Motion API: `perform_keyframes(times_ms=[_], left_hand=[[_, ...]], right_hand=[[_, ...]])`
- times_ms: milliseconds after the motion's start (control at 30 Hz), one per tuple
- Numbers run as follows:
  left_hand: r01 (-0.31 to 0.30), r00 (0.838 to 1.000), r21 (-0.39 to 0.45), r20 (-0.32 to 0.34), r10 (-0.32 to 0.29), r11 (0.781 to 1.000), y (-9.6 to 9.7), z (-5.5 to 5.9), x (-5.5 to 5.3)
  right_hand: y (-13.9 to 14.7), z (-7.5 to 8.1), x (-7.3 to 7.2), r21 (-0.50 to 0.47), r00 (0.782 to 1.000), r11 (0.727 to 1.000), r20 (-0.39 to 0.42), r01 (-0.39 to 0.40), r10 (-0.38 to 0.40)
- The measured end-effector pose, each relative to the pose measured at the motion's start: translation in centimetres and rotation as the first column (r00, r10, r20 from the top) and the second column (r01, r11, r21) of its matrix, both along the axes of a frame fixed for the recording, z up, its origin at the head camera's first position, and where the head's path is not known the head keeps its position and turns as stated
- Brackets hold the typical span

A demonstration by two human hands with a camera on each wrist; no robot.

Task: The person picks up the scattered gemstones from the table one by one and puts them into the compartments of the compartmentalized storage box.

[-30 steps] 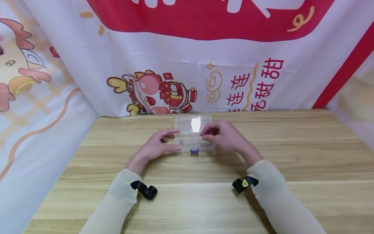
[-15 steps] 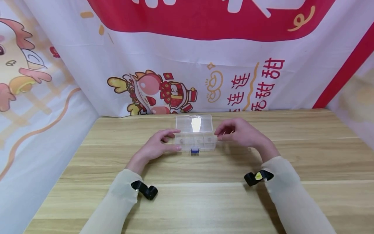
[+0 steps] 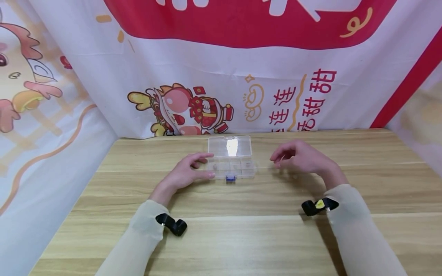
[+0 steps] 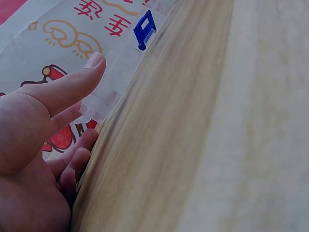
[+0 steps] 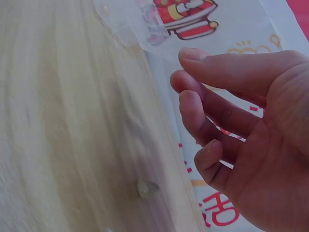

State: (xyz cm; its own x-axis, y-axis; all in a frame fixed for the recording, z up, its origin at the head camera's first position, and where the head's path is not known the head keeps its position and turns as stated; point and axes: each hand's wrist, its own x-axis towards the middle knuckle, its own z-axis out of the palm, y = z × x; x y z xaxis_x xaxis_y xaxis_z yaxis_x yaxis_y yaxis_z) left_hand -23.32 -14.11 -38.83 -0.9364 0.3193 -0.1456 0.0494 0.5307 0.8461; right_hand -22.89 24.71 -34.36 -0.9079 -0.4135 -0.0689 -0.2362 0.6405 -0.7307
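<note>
A clear plastic compartment box (image 3: pixel 230 168) lies on the table with its transparent lid (image 3: pixel 221 145) raised at the back. A blue latch (image 3: pixel 230 179) marks its front edge. Small pale pieces (image 3: pixel 248 165) show in several compartments. My left hand (image 3: pixel 186 170) holds the box's left end, thumb at the front and fingers toward the back. Off to the right of the box, my right hand (image 3: pixel 304 157) hovers with fingers loosely bent and nothing visible between them. Below it, a small clear bead-like piece (image 5: pixel 147 187) sits on the wood in the right wrist view.
The wooden table (image 3: pixel 221 237) reaches a white printed cloth (image 3: pixel 214 65) hanging behind it. Another printed cloth (image 3: pixel 45 153) borders the left side. Each sleeve carries a black wrist camera, one on the left (image 3: pixel 174 225) and one on the right (image 3: pixel 312 207).
My right hand has moved right, from over the box's right compartments to well beside it, uncovering them. My left hand and the box have stayed in place.
</note>
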Motion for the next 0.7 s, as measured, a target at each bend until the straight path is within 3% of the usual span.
perform_keyframes(times_ms=[333,700], left_hand=[[-0.006,1.0,0.005,0.011,0.006,1.0,0.0,0.2,0.2],[-0.002,1.0,0.002,0.003,0.002,1.0,0.0,0.2,0.3]], right_hand=[[2.2,0.3,0.1,0.02,0.997,0.999,0.065,-0.036,0.035],[4.4,0.0,0.1,0.067,0.975,0.996,0.218,-0.06,0.044]])
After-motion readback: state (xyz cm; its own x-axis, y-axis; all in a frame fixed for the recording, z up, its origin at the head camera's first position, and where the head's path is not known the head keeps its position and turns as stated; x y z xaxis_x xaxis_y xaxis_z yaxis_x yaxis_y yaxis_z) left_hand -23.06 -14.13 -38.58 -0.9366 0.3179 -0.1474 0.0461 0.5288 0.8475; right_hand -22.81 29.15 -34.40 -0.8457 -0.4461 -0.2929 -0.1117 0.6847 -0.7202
